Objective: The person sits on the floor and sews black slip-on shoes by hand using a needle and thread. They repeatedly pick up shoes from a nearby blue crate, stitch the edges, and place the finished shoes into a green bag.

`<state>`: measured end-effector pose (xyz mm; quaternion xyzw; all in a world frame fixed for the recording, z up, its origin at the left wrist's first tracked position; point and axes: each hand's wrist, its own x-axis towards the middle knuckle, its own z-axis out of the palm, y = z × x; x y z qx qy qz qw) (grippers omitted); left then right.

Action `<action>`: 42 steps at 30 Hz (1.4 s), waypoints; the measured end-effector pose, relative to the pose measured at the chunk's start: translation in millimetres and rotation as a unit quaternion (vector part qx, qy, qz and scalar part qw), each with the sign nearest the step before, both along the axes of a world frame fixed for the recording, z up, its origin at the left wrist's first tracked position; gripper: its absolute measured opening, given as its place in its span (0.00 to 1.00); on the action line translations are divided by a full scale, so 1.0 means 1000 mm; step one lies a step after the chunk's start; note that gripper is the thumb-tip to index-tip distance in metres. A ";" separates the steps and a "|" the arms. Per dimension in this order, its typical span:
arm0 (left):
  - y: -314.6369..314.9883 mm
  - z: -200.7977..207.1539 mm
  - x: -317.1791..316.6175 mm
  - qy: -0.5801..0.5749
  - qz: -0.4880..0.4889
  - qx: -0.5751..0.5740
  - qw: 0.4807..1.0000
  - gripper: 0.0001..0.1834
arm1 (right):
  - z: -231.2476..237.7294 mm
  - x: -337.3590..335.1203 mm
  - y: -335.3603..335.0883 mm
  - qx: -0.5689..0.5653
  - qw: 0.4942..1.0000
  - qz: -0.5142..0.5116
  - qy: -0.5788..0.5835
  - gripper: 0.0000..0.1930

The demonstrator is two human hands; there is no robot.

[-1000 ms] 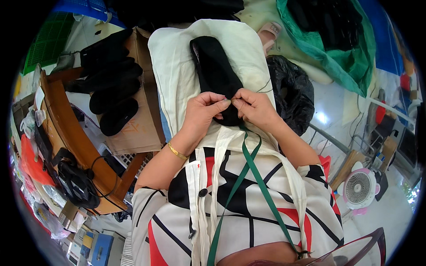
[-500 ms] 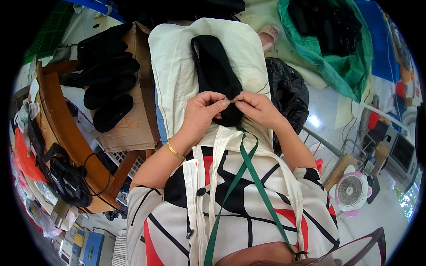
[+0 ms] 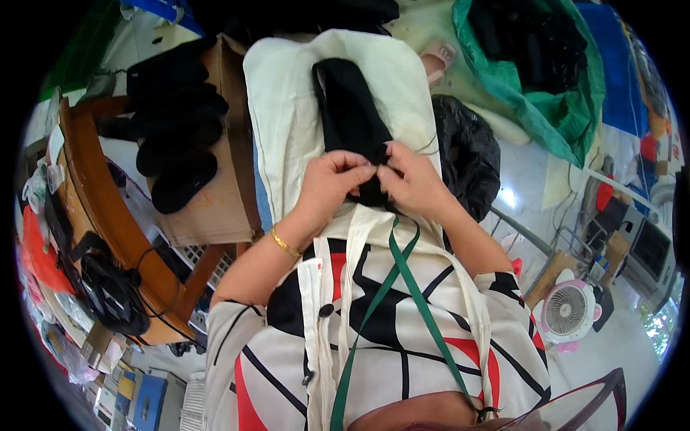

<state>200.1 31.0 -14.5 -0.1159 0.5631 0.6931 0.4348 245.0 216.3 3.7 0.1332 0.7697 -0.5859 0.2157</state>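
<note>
A black cloth shoe [image 3: 351, 108] lies lengthwise on the white cloth [image 3: 277, 136] over my lap, its near end under my fingers. My left hand [image 3: 327, 179] is closed in a pinch at that end, thumb and forefinger on the black fabric. Close against it, my right hand [image 3: 413, 179] pinches with thumb and forefinger; whatever is between those fingertips is too small to make out. A thin dark strand shows on the white cloth just right of the shoe. My hands cover part of the near end.
Several black shoes [image 3: 183, 179] lie along a cardboard box [image 3: 215, 215] beside a wooden chair [image 3: 154, 287] on the left. To the right are a black plastic bag [image 3: 467, 158], a green sack [image 3: 568, 136] of black items, a pink slipper [image 3: 436, 59] and a fan [image 3: 568, 310].
My right hand's fingers have shifted slightly, the forefinger lifting up and away from the thumb. My left hand has moved a little to the right. The shoe stays nearly in place.
</note>
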 end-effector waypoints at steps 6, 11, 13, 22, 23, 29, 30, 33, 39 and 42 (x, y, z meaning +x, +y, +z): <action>0.000 0.004 0.001 0.054 -0.062 -0.033 0.996 0.05 | 0.013 -0.009 0.009 0.017 0.991 0.118 0.056 0.25; 0.001 0.004 0.006 0.033 -0.028 0.025 0.999 0.06 | 0.023 -0.035 0.048 0.060 0.971 0.200 0.121 0.22; 0.006 0.005 0.008 0.047 -0.042 0.039 0.997 0.05 | 0.016 -0.036 0.054 0.168 0.943 0.168 0.231 0.21; -0.016 0.019 -0.024 0.063 -0.094 0.036 0.993 0.04 | -0.050 -0.034 0.012 0.096 0.916 0.072 0.384 0.08; -0.021 0.033 -0.029 0.099 -0.097 0.006 0.990 0.04 | -0.044 -0.030 0.003 0.014 0.955 0.046 0.292 0.07; -0.041 0.024 -0.031 0.170 -0.172 -0.081 0.967 0.07 | -0.031 -0.011 -0.010 -0.238 0.967 -0.071 0.062 0.08; -0.042 0.022 -0.026 0.183 -0.177 -0.099 0.962 0.07 | -0.029 -0.014 -0.004 -0.270 0.956 -0.093 0.069 0.10; -0.039 0.022 -0.020 0.216 -0.179 -0.096 0.955 0.08 | -0.005 -0.012 -0.002 -0.071 0.973 0.030 0.218 0.10; -0.044 0.015 -0.012 0.345 -0.181 -0.154 0.908 0.09 | -0.009 -0.012 -0.030 0.139 0.893 0.083 0.420 0.05; -0.041 0.020 -0.011 0.352 -0.188 -0.169 0.901 0.08 | 0.009 -0.011 -0.036 0.160 0.839 0.002 0.519 0.04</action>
